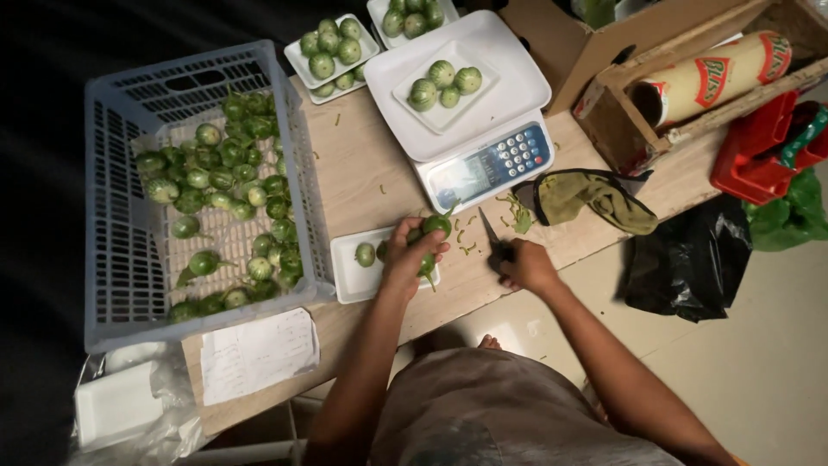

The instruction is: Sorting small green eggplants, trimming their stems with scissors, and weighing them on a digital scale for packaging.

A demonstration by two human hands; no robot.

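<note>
Left hand (407, 256) partly hides green eggplants (431, 231); right hand (524, 266) covers knife (492, 235) handle.

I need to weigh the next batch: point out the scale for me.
In the head view, the white scale sits on the wooden table, right of the grey crate, bearing a tray of green eggplants.

Green striped eggplants (226, 185), pale grey crate (121, 198), white scale (457, 95), black bag (690, 259).
</note>
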